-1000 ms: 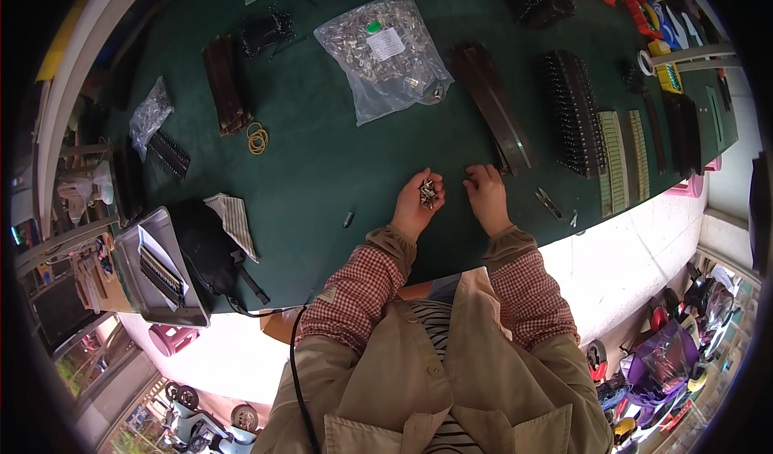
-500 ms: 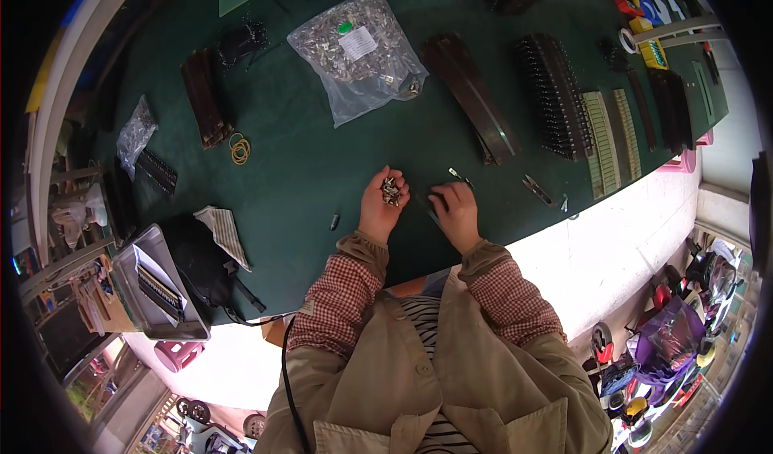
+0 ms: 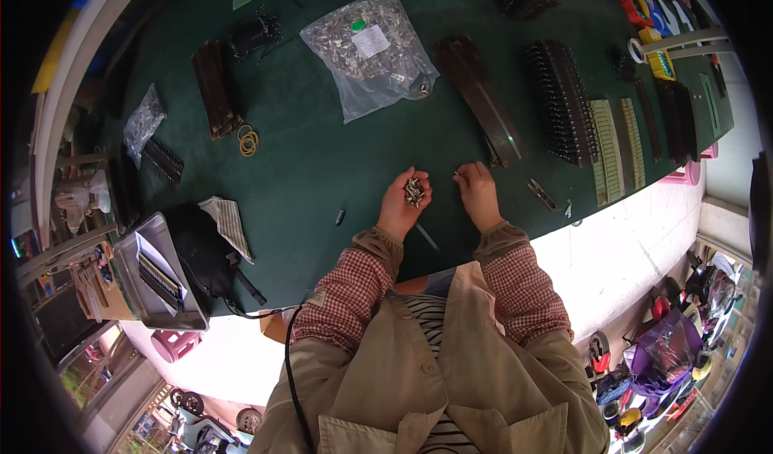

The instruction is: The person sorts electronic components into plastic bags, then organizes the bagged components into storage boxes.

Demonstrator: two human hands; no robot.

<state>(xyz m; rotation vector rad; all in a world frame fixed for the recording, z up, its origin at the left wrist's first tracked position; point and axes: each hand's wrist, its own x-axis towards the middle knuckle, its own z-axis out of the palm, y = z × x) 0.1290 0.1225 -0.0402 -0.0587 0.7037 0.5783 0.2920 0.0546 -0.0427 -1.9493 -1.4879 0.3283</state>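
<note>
In my left hand [image 3: 398,212], palm up with the fingers curled round, lies a heap of small metal clips [image 3: 414,193]. To the right, just above the table, my right hand [image 3: 481,198] has thumb and forefinger pinched on a tiny metal clip [image 3: 458,174], mostly covered by the fingertips. A thin pale strip [image 3: 427,237] lies on the table between my wrists. Beyond my hands sits a clear plastic bag [image 3: 362,83] full of similar metal pieces, with a white label and a green spot.
Bundles of dark brown strips [image 3: 479,99] and a black ridged stack [image 3: 560,103] lie to the right, beside pale green strips [image 3: 605,152]. Thread snips [image 3: 543,195] rest near the right edge. Rubber bands [image 3: 248,140], a striped cloth [image 3: 229,227] and a grey tray [image 3: 173,313] are at left.
My right hand has turned and shifted slightly right, its fingertips now pinched on a small clip. The left hand still cups the heap. The whole view has shifted a little.
</note>
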